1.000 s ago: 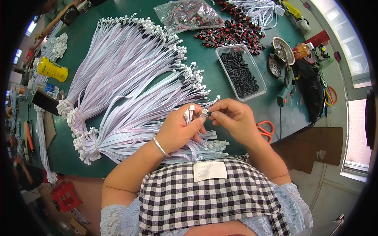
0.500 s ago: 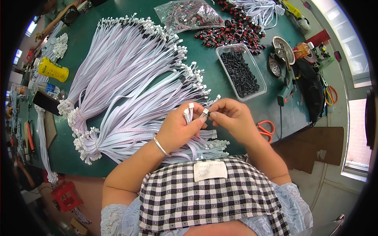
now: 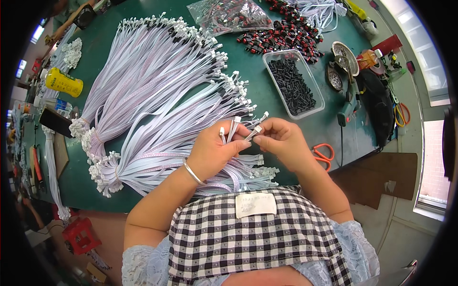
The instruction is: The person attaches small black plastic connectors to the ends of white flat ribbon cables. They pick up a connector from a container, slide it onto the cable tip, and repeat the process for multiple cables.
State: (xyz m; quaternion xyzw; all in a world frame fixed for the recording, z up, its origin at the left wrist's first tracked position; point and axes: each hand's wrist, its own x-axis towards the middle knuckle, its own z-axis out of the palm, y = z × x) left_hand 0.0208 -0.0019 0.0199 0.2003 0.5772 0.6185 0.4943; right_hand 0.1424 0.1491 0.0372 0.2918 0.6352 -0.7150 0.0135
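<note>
My left hand [image 3: 213, 148] is closed around several white ribbon cables, whose white plug connectors [image 3: 237, 119] stick up between thumb and fingers. One cable's split wires slant right from my left thumb to a white connector [image 3: 258, 129]. My right hand [image 3: 282, 142] is closed in a pinch at this connector, thumb and forefinger against its side. Whether a small black piece is also between those fingertips is hidden. Under and beyond my left hand spreads a large fan of ribbon cables [image 3: 162, 138], many with black pieces near their connectors.
A clear plastic box [image 3: 321, 106] of short black tubes stands beyond my right hand. Behind it lie red-and-black parts [image 3: 286, 35] and a filled plastic bag [image 3: 229, 16]. Orange-handled scissors [image 3: 324, 157] lie right; a green-handled tool [image 3: 348, 112] and metal dishes [image 3: 344, 55] sit farther off.
The connector between my hands has shifted slightly up and right. The cables in my left hand have spread apart, and the dark piece at my right fingertips no longer shows.
</note>
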